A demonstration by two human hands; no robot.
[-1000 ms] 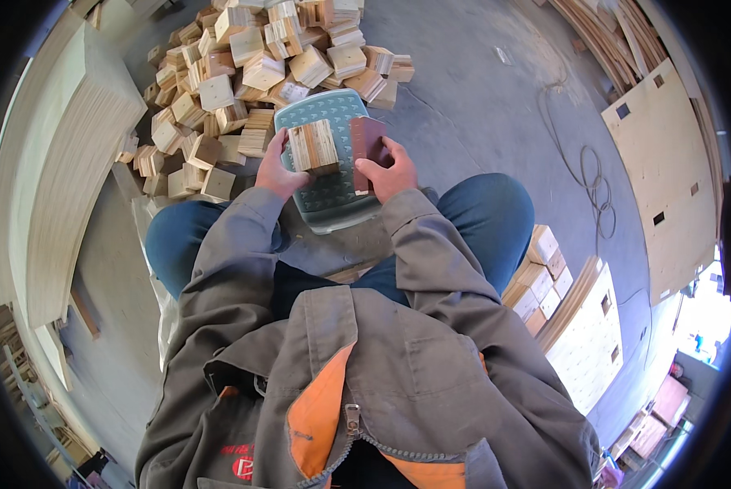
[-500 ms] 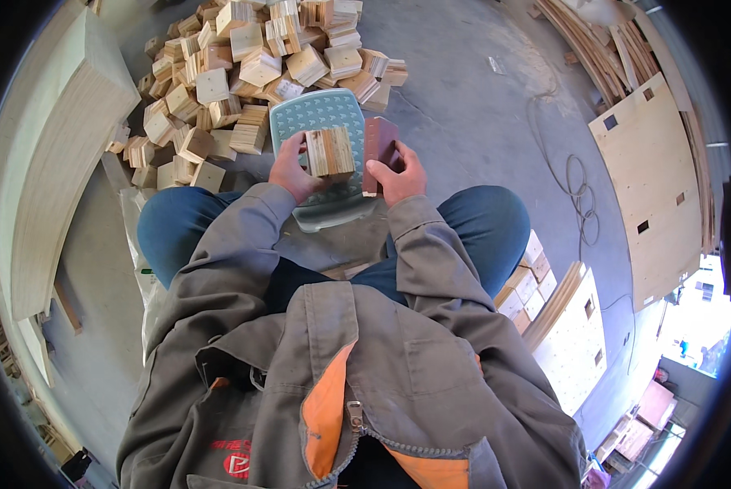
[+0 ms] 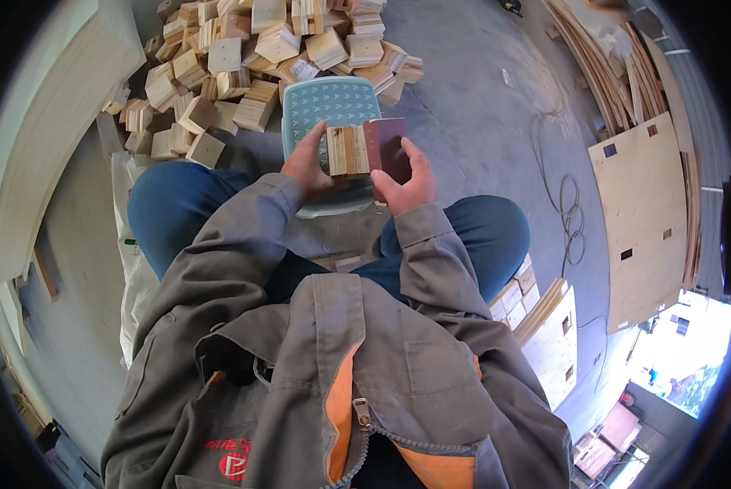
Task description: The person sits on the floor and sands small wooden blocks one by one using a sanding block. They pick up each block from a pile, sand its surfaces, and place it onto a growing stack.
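Observation:
Between my knees, my left hand (image 3: 308, 165) grips a square layered plywood block (image 3: 347, 152), thumb along its left side. My right hand (image 3: 409, 181) is closed around a flat reddish-brown sanding block (image 3: 390, 145). Its left edge meets the right side of the plywood block, or very nearly. Both things are held above a pale teal plastic stool (image 3: 324, 99) with a patterned top. The underside of the plywood block and some of my left fingers are hidden.
A heap of plywood blocks (image 3: 255, 49) lies beyond the stool. Large pale boards (image 3: 72, 122) lean at the left. A cable (image 3: 573, 212) and a plywood panel with square holes (image 3: 642, 220) are at the right. Neatly stacked blocks (image 3: 516, 300) sit beside my right knee.
The gap between the plywood block and the sanding block has closed. The sanding block has turned to show more of its broad face. The whole view has shifted slightly.

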